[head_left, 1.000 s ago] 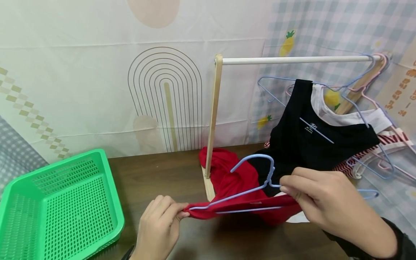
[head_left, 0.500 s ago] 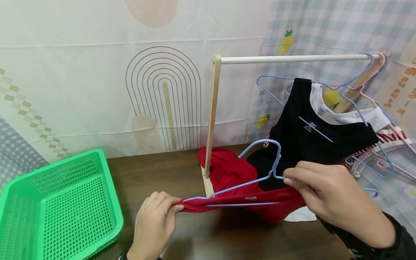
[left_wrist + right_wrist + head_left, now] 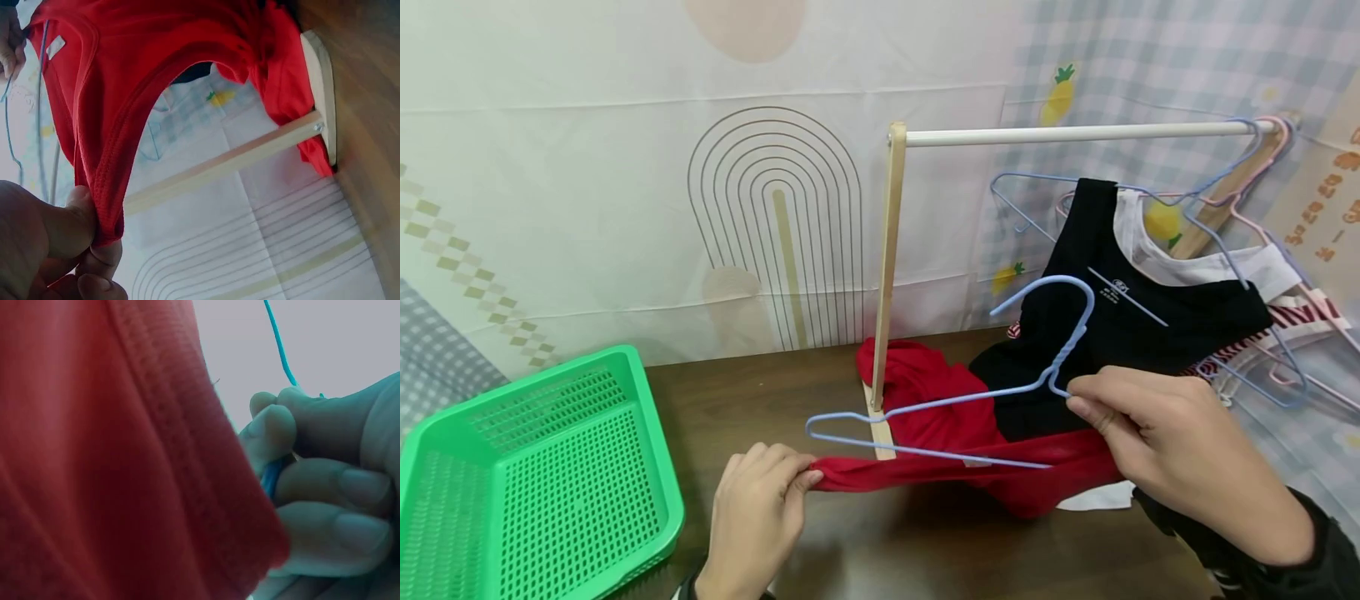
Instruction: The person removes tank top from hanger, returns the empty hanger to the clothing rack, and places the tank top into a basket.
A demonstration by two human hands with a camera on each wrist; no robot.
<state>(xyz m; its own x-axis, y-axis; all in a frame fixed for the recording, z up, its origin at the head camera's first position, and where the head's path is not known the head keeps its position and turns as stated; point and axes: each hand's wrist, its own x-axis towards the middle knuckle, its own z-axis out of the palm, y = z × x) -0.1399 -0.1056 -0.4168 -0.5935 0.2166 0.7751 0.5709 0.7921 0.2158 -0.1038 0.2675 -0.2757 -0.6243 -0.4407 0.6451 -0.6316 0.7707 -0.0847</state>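
My left hand [image 3: 756, 508] pinches one strap of a red tank top [image 3: 1037, 487] between thumb and fingers, and the cloth stretches rightward from it. The left wrist view shows that folded strap [image 3: 109, 212] between the fingertips. My right hand [image 3: 1183, 454] pinches a blue wire clothes hanger [image 3: 1063, 357] at the shoulder beside its hook. The hanger's left end lies just above the red cloth, outside the strap. In the right wrist view red fabric [image 3: 162, 462] hangs against the right fingers; whether they also grip it I cannot tell.
A wooden clothes rack [image 3: 891, 267] with a white rail [image 3: 1060, 135] stands behind. A black tank top [image 3: 1075, 275] and other garments hang on hangers at its right end. A green plastic basket [image 3: 636, 417] is at the left on the brown table [image 3: 730, 400].
The hanger has risen and moved right with its hook. Its left end has come out of the red strap. The right hand has moved slightly up and right; the left still pinches the strap.
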